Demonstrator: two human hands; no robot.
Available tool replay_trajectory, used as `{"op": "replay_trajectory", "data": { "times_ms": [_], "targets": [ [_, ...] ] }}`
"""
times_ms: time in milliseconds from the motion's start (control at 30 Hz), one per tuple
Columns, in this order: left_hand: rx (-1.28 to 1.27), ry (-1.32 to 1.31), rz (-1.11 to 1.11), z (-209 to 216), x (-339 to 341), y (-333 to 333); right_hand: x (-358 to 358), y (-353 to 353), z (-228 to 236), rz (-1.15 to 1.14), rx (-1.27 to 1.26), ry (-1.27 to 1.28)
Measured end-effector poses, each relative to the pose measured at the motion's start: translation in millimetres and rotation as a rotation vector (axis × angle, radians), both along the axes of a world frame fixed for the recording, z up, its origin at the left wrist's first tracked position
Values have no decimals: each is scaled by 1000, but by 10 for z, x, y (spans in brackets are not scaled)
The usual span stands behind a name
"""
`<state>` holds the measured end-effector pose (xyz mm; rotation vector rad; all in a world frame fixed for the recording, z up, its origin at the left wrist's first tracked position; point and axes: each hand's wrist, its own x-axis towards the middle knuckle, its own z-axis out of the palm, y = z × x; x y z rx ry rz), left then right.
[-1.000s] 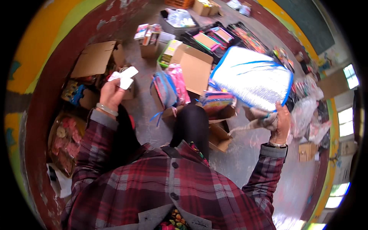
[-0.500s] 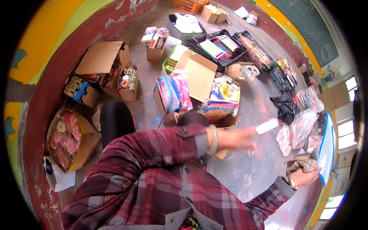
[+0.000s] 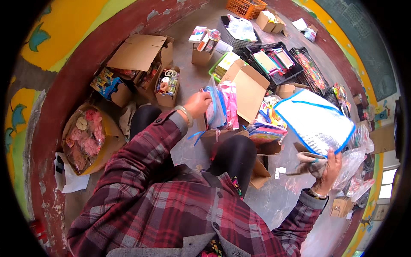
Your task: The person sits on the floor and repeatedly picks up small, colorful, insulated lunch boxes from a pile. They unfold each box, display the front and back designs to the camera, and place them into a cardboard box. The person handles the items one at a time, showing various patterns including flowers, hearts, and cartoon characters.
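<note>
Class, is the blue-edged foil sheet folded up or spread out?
Spread out: the blue-edged foil sheet shows its broad face, the right hand at one corner.

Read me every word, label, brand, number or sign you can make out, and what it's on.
No text is readable.
Small boxes atop the carton: any printing too small.
Blackboard: any marks too faint.
Blue-edged silvery sheet in the right hand: no lettering visible.

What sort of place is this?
Probably a classroom, perhaps doubling as storage: a dark chalkboard, a brightly painted wall, and stuffed boxes across the floor.
</note>
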<state>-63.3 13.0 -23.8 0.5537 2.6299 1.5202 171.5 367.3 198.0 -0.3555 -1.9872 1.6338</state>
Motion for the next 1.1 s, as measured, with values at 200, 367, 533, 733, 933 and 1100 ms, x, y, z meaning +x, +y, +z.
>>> {"op": "replay_trajectory", "data": {
  "times_ms": [200,367,533,733,933,1100],
  "targets": [
    [-496,172,-378,-492,53,-19,-708,-501,-83,306,9,-132],
    [-771,-54,-505,-583,74,53,-984,-952,-85,448,84,-240],
    [-777,-119,-471,-879,35,60,-1237,-1389,-271,574,244,-324],
    [-716,-242,-402,-1109,15,23,-1660,-1638,-882,685,726,-346],
    [-656,-318,-370,-948,68,22,-2071,-1810,-1444,616,856,-360],
    [-680,-289,-391,-837,93,11,-2458,-1854,-1530,554,812,-358]
  ]
}}
